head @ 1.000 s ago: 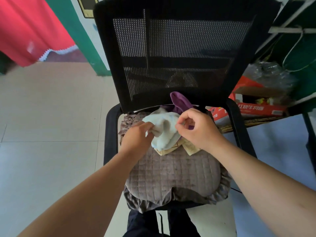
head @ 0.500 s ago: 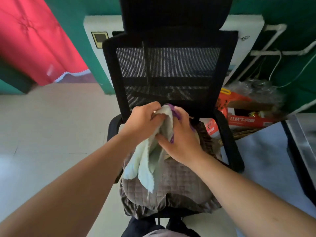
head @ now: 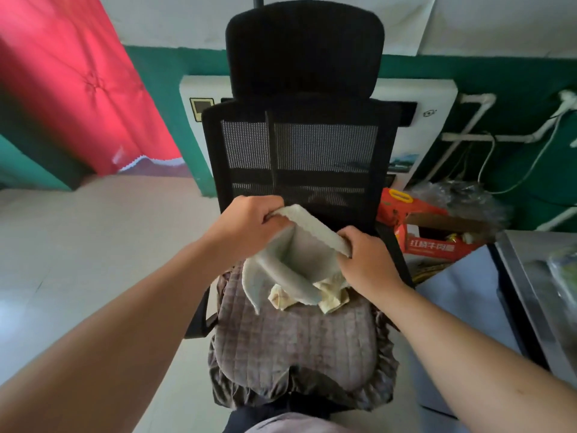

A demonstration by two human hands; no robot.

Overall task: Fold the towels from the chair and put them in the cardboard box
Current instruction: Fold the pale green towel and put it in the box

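Under the two hands lies a grey quilted cushion [head: 293, 342] on the seat of a black mesh chair [head: 299, 151], and the floor around it is of pale tiles [head: 78, 245]. Behind the grip stands a green wall [head: 499, 82] with a white unit [head: 431, 120] and white pipes; to the left of it hangs a red curtain [head: 68, 89], and to the right of it stands an open red cardboard box [head: 434, 232] next to a metal surface [head: 537, 292]. The left hand [head: 249, 225] grips one top corner of the pale green towel [head: 293, 264] with curled fingers, and the right hand [head: 365, 260] pinches the other corner, so the upper edge is stretched between them above the cushion and the rest hangs down. Just below the grip a yellowish patterned cloth [head: 331, 296] lies crumpled on the cushion. Half a second ago the hands were close together with the towel bunched between them; now they are apart and the towel is opened, and the purple cloth is no more visible.
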